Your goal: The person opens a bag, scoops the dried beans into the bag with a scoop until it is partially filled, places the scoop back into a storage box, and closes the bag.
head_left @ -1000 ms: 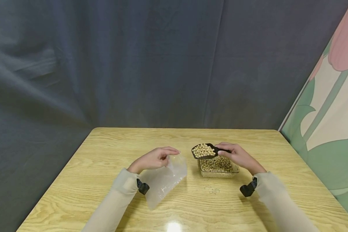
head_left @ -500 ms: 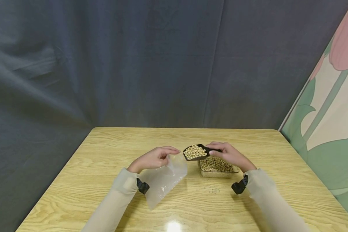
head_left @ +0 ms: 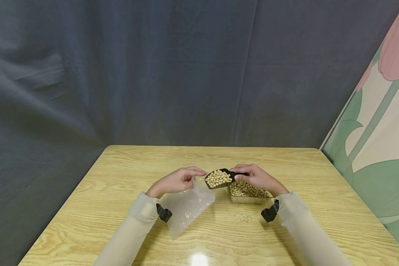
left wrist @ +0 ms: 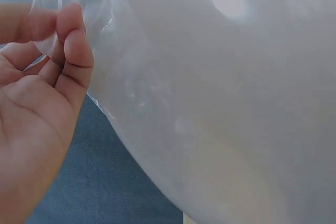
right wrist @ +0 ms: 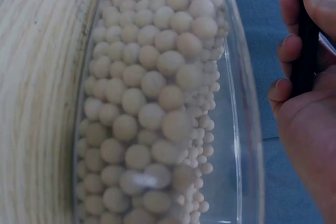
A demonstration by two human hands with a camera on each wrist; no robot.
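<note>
In the head view, the right hand (head_left: pixel 260 180) and the scoop (head_left: pixel 218 179) hide part of the clear container (head_left: pixel 251 200). In front of it, faint marks (head_left: pixel 243 218) on the tabletop (head_left: pixel 139 160) are too small to identify. Left of the container, the left hand (head_left: pixel 177 181) covers part of the plastic bag (head_left: pixel 187 210). The right wrist view cuts the scoop's bowl.

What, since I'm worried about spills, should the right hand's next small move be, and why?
Probably ease the black scoop slightly farther over the plastic bag: the right hand holds it loaded with beans, its front edge just overlaps the bag's top in the head view, and the left hand pinches the bag nearby.
</note>
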